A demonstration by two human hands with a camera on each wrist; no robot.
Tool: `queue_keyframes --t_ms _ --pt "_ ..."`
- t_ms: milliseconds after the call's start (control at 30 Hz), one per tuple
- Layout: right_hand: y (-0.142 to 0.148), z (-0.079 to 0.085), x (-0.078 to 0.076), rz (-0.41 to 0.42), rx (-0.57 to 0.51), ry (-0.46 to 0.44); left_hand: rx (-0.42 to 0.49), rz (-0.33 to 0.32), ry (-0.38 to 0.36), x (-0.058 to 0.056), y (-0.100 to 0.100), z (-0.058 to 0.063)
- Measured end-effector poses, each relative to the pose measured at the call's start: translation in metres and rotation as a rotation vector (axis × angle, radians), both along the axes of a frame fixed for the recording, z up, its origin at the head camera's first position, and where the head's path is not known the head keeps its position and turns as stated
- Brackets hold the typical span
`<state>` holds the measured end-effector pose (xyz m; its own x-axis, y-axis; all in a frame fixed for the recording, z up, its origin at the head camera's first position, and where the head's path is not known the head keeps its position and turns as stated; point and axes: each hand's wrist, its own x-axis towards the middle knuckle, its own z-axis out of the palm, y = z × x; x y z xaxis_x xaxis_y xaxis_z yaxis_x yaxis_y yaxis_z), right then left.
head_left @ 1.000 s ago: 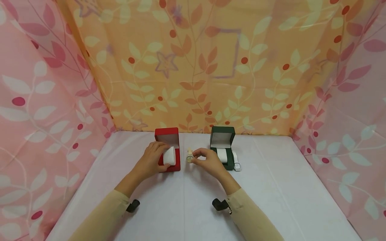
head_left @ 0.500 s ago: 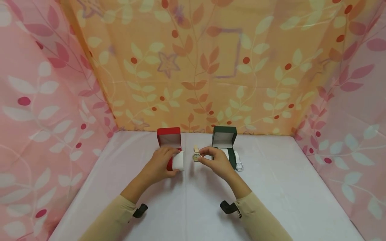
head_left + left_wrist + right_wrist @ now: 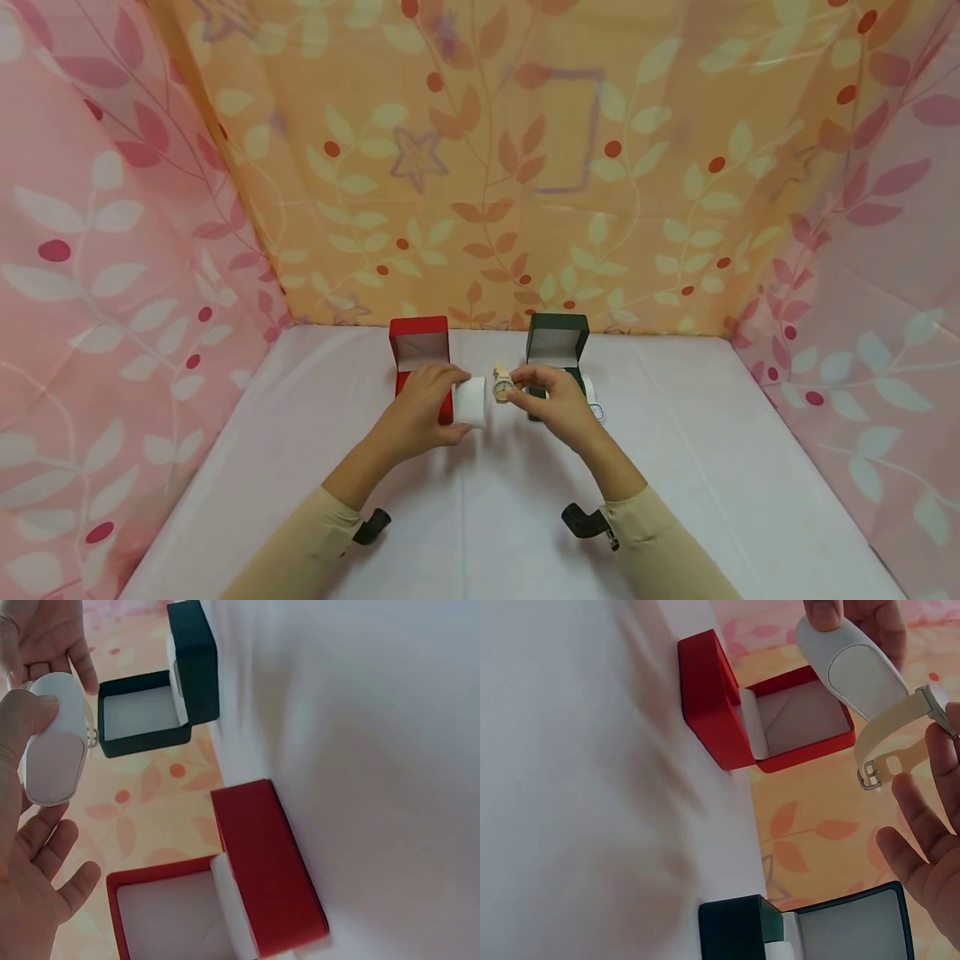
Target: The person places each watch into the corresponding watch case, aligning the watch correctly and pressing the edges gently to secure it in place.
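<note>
Floral cloth walls [image 3: 480,200] enclose a table [image 3: 675,517] spread with white cloth; from where I stand beside it, both of the person's hands are at work near the middle. The left hand [image 3: 420,408] grips a white cushion [image 3: 471,402], thumb at the near end, fingers at the far end, spread only as wide as the cushion. The cushion's long axis runs between those two contacts, away from the person; one flat oval side faces back toward the left palm. The right hand [image 3: 561,406] pinches a cream-strapped watch [image 3: 502,389] by its case between thumb and finger—the remaining fingers extend loosely. The watch is held just right of the cushion, dial toward the person, strap running away toward the back wall and curving round to a buckle. Beyond the left grip stands a red box [image 3: 420,340], lid raised; beyond the right grip, a green box [image 3: 557,340], likewise raised. A white watch [image 3: 597,411] lies right of the right hand, beside the green box.
</note>
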<state>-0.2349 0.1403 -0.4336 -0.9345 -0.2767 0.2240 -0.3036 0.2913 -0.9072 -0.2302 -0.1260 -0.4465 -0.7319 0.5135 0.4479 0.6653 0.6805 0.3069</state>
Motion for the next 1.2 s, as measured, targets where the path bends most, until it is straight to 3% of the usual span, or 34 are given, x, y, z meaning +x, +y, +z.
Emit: queue_keyframes --t_ms 167,667,1033,1200 --pt "0.003 0.003 0.001 0.028 -0.045 -0.045 0.006 -0.013 -0.012 0.001 0.008 0.003" --pt "0.006 0.009 0.001 0.079 -0.057 -0.083 0.032 -0.078 0.1 -0.002 0.024 0.003" --pt "0.008 0.009 0.0 0.084 -0.097 -0.106 0.071 -0.056 0.133 -0.003 0.03 -0.003" --pt "0.01 0.001 -0.002 0.028 -0.047 -0.074 0.105 -0.046 0.121 -0.002 0.032 -0.008"
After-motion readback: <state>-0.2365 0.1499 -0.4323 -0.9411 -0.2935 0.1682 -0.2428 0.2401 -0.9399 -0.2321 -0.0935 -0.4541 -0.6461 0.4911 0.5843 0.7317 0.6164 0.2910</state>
